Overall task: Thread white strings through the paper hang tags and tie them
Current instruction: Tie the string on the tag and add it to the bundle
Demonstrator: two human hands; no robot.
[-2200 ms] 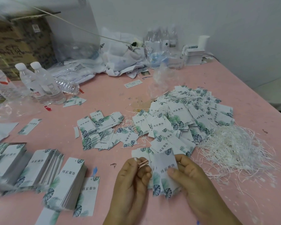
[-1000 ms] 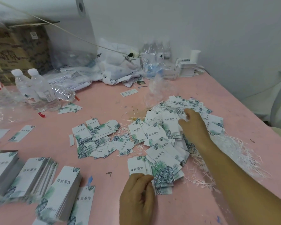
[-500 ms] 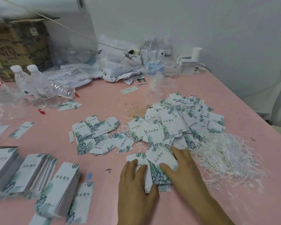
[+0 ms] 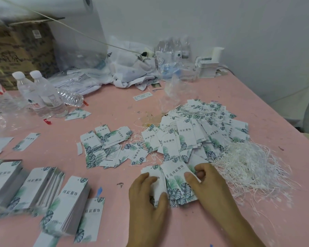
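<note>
A small fanned stack of white hang tags [image 4: 175, 186] with green leaf print lies on the pink table [image 4: 239, 90] close in front of me. My left hand [image 4: 146, 200] holds the stack's left side between fingers and thumb. My right hand [image 4: 209, 184] has its thumb on the top tag and its index finger curled at the tag's right edge, pinching it. To the right of my right hand lies a loose heap of white strings [image 4: 248, 168]. Beyond the stack spreads a big pile of tags [image 4: 194, 132] with strings among them.
More loose tags [image 4: 103, 147] lie at the centre. Thick neat stacks of tags [image 4: 68, 202] stand at the near left. Water bottles [image 4: 43, 93], a cardboard box [image 4: 21, 47] and plastic bags [image 4: 128, 68] crowd the back. The table's edge runs along the right.
My right hand reached out to the far pile, then came back to the near stack. Both hands lay flat on it; now the right thumb and index pinch the top tag.
</note>
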